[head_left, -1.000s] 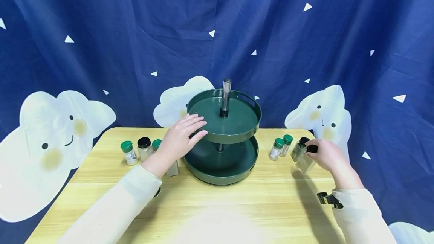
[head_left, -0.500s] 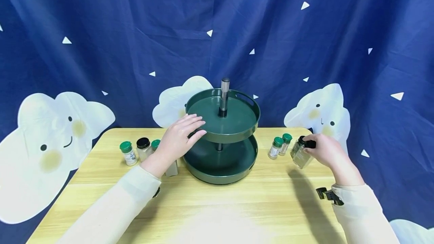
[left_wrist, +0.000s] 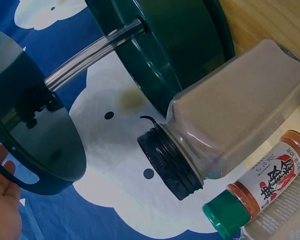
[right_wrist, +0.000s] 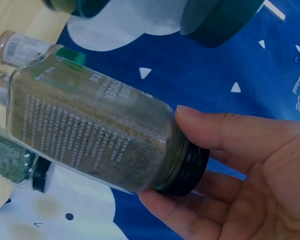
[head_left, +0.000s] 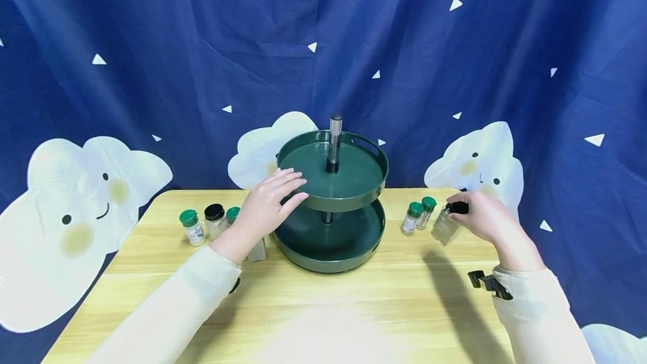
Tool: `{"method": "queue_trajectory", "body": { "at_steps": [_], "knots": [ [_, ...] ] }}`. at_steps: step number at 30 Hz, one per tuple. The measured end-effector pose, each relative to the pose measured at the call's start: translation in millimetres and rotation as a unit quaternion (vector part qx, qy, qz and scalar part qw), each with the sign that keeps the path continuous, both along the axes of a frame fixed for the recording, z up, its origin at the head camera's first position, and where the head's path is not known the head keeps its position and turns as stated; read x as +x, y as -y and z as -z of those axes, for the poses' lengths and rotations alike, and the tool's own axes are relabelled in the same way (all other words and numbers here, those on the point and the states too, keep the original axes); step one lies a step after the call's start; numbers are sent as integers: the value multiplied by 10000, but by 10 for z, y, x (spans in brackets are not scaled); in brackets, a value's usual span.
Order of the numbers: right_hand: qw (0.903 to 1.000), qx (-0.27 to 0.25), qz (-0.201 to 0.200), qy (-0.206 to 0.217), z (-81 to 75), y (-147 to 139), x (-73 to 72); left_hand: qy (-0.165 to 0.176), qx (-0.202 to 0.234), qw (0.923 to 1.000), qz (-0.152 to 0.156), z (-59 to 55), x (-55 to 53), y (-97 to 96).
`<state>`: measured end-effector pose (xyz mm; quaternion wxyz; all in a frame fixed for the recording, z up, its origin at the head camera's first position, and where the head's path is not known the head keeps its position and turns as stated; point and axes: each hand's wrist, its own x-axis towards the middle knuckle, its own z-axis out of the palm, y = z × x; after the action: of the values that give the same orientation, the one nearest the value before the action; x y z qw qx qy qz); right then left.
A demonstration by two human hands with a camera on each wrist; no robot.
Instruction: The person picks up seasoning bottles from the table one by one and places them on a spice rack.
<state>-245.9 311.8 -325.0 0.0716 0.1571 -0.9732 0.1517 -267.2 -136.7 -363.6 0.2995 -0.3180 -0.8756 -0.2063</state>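
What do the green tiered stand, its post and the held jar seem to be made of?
Green tiered stand: painted metal or plastic, glossy, with soft reflections.
Post: probably polished or chromed metal, judging by its bright silvery streaks.
Held jar: clear, smooth glass or plastic; brownish powder shows through.

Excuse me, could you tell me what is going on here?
A person is handling spice jars at a table. The right hand grips a jar near its black lid, holding it tilted; whether its base touches the table is hard to tell. The left hand is at the side of the upper tray of a two-tier stand. Two green-capped shakers stand right of it, with other jars to its left.
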Motion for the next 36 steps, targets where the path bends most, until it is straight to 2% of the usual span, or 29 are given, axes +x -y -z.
{"method": "queue_trajectory", "body": {
  "at_steps": [16, 36],
  "knots": [
    [9993, 4, -168, -345, -173, 184, 19, -14, -20, 10000, -22, 10, 9, 6],
    [9979, -42, -346, -544, -373, 301, 15, -121, 42, 9999, 36, 16, -4, -6]
  ]
}}
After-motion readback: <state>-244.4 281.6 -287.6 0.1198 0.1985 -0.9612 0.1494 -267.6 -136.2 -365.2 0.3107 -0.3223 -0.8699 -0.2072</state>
